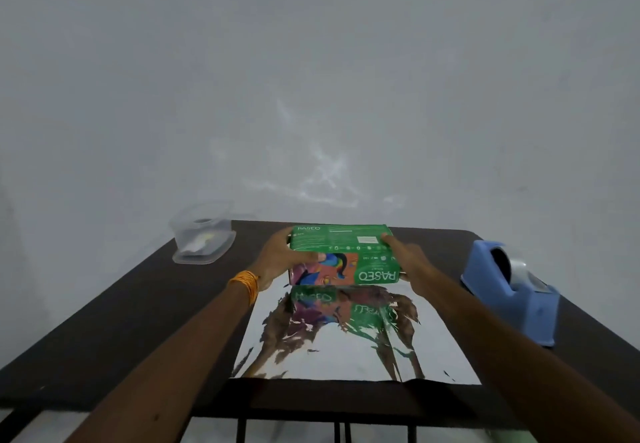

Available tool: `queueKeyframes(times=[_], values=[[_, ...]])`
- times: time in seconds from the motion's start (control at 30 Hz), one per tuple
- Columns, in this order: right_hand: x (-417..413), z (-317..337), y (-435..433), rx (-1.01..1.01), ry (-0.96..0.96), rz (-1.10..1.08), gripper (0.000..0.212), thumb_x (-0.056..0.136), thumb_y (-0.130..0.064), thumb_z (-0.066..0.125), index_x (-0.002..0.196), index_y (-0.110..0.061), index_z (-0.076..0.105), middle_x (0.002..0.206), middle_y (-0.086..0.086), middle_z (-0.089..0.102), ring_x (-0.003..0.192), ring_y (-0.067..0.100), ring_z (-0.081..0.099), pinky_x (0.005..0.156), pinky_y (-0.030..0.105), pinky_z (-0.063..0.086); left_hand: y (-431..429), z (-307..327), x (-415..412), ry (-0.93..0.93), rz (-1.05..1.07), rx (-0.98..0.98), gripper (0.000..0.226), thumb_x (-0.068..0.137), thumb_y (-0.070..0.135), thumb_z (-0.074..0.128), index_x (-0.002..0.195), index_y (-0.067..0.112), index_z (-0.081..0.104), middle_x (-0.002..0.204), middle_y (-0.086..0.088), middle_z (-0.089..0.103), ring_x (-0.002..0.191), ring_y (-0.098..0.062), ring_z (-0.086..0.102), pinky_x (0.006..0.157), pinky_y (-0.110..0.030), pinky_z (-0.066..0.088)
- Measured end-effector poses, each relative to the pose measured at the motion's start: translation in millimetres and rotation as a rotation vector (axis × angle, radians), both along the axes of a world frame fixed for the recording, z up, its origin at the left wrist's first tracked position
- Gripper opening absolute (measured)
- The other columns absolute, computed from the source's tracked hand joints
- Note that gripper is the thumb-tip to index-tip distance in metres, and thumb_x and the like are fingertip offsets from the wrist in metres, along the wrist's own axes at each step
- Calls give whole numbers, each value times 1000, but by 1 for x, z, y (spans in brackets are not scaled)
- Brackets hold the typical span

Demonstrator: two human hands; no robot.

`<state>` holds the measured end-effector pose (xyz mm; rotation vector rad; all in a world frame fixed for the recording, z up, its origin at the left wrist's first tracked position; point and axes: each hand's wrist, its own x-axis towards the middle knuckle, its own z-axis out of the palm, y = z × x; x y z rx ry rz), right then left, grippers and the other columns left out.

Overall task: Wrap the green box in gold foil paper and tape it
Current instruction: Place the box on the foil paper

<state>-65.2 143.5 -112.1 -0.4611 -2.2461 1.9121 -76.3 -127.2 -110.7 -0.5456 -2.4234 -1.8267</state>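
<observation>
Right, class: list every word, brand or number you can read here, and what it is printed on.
"PASEO": box, top face, small.
"PASEO": box, near side, large, upside down.
"PASEO": reflected in the foil, distorted.
Other print on the box: too small and blurred to read.

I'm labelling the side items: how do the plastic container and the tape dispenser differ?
The plastic container is clear and sits at the table's far left corner; the tape dispenser is opaque blue and sits at the right edge. Both rest on the dark table, off the foil.
</observation>
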Motion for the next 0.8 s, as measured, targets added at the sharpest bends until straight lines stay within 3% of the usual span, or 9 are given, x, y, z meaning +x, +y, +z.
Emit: queueKeyframes(times=[0.1,0.27,0.37,0.43,0.5,0.57,0.63,0.7,0.8], values=[[-8,-7,1,21,-29,3,52,87,-47,71,109,0,68,94,15,76,81,27,74,65,32,56,-1,0,-10,-10,-1,-8,49,66,21,91,109,13,68,98,-5,76,88,-24,73,75,-33,58],[-22,-23,12,52,-59,12,74,71,-63,72,112,-2,67,96,14,75,86,29,74,85,46,60,2,-9,-20,-44,11,-17,51,62,24,93,107,13,70,100,-4,76,92,-20,73,84,-39,59],[-16,-25,8,74,-103,13,74,72,-65,71,111,-3,66,96,16,74,82,30,72,70,39,58,2,-17,-21,-69,16,-23,56,61,29,93,110,15,68,103,-1,75,95,-18,72,86,-41,59],[-14,-24,8,105,-118,16,66,80,-62,68,107,-2,67,87,15,73,73,29,69,60,33,53,2,-21,-21,-63,28,-25,61,60,35,93,112,17,67,105,0,74,96,-18,72,86,-40,60],[-18,-23,11,130,-129,23,62,82,-61,66,106,-3,67,87,14,73,76,28,69,63,34,54,2,-18,-18,-72,16,-28,58,63,41,90,111,19,67,105,1,74,98,-18,71,86,-37,59],[-24,-23,16,168,-113,33,73,78,-69,62,112,-5,67,99,13,73,89,29,69,69,33,52,-1,-13,-16,-82,4,-28,41,77,45,79,107,20,66,103,2,72,98,-17,69,82,-26,57],[-30,-20,21,225,-65,21,76,82,-72,54,111,-4,67,104,12,71,93,28,67,71,32,46,-11,-8,-23,-88,58,-62,52,84,59,64,115,17,62,112,0,65,104,-14,62,82,-23,51],[-38,-16,30,287,-20,-44,64,93,-63,49,98,-2,68,95,13,69,80,26,64,66,30,44,-20,-4,-35,-118,148,-79,65,88,69,49,122,14,57,120,-3,61,111,-19,58,93,-35,50],[-59,-11,46,294,3,-39,50,98,-47,53,82,-2,68,80,14,63,60,20,51,55,28,38,-31,-3,-55,-117,257,-76,50,99,54,42,109,9,60,116,-11,63,110,-30,59,101,-50,47]])
